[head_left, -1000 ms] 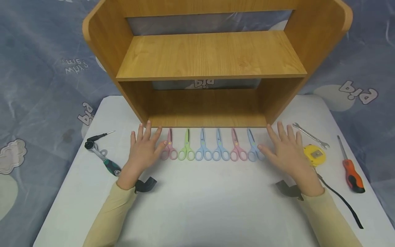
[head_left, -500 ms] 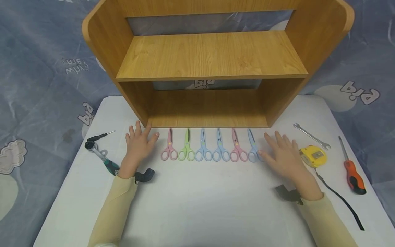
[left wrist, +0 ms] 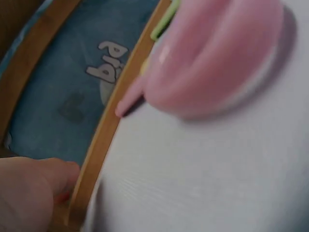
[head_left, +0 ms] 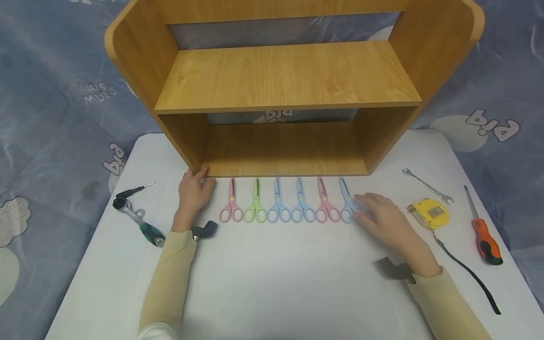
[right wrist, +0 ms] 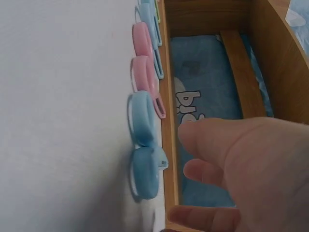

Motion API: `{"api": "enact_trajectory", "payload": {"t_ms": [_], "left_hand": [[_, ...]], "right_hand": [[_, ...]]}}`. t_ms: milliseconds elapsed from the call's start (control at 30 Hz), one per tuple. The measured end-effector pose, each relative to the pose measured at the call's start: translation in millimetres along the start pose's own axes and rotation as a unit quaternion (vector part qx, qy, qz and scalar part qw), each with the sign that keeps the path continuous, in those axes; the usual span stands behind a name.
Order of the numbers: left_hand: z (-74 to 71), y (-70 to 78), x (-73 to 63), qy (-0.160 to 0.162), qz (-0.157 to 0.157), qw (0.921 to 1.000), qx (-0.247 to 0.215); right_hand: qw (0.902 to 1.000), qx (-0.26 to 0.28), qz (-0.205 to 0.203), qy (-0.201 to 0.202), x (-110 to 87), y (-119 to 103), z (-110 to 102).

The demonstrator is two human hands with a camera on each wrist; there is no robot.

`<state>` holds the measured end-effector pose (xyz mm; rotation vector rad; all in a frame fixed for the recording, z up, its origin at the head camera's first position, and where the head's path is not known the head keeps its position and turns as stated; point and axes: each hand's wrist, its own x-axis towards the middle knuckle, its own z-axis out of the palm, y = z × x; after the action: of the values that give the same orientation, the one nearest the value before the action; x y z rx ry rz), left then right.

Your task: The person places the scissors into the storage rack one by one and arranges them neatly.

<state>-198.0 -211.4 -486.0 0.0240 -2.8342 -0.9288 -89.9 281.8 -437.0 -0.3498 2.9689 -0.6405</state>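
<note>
Beside the lower left front corner of a wooden shelf is my left hand, its fingers at the corner and its thumb by the front edge. Whether it presses on the wood, I cannot tell. My right hand hovers with loosely bent, parted fingers just right of the last blue scissors; in the right wrist view nothing lies between thumb and fingers. Several scissors form a row before the shelf: pink scissors at the left, green scissors, two blue pairs, then pink scissors.
At the left lie a small black screwdriver and a ratchet wrench. On the right are a spanner, a yellow tape measure with a black strap, and an orange screwdriver. The white table carries everything.
My left hand has drawn its spread fingers in at the shelf corner. My right hand has pulled back a little, its fingers bending near the right-hand blue scissors.
</note>
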Motion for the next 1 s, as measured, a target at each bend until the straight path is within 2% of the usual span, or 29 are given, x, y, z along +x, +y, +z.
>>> {"api": "enact_trajectory", "payload": {"t_ms": [100, 200, 400, 733, 1000], "left_hand": [[4.8, -6.6, 1.2, 0.038, 0.003, 0.9992, -0.010], [7.1, -10.8, 2.6, 0.058, 0.009, 0.9981, -0.017], [9.0, -13.1, 4.7, 0.048, 0.005, 0.9986, -0.022], [12.0, -13.3, 7.7, 0.031, 0.008, 0.9994, -0.014], [8.7, -13.2, 5.4, 0.056, 0.010, 0.9984, 0.005]], "right_hand": [[0.9999, 0.014, -0.008, 0.000, 1.6, 1, 3], [0.9997, 0.018, -0.014, 0.013, 3.6, 4, 7], [0.9985, 0.030, -0.008, 0.045, 6.3, 12, 15], [0.9972, 0.030, 0.010, 0.067, 5.7, 16, 23], [0.9983, 0.017, 0.019, 0.053, 10.3, 15, 24]]}}
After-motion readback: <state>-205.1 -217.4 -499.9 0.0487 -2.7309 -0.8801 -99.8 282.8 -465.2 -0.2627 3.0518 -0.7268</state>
